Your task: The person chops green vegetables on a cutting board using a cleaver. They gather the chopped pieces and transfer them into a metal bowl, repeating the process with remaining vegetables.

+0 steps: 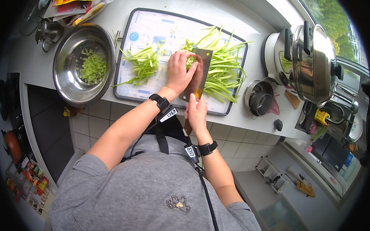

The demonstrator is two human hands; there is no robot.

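Note:
My right hand (196, 114) is closed around the handle of a broad cleaver (203, 66), whose blade points away from me over the cutting board (169, 99). Against the blade's left side, my left hand (180, 70) curls its fingers round some cut green pieces (190, 62). To the right of the blade spreads a large heap of thin green stalk strips (224, 69). A smaller bunch of green strips (142, 64) lies on the board's left part. Left of the board, a steel bowl (60, 68) holds finely chopped green bits (93, 67).
Food packages (74, 3) and a small metal jug (49, 33) stand behind the bowl. On the right are a lidded steel steamer pot (315, 63), small metal pots (260, 102) and a dark scrubber (278, 125). The counter's front edge runs just below the board.

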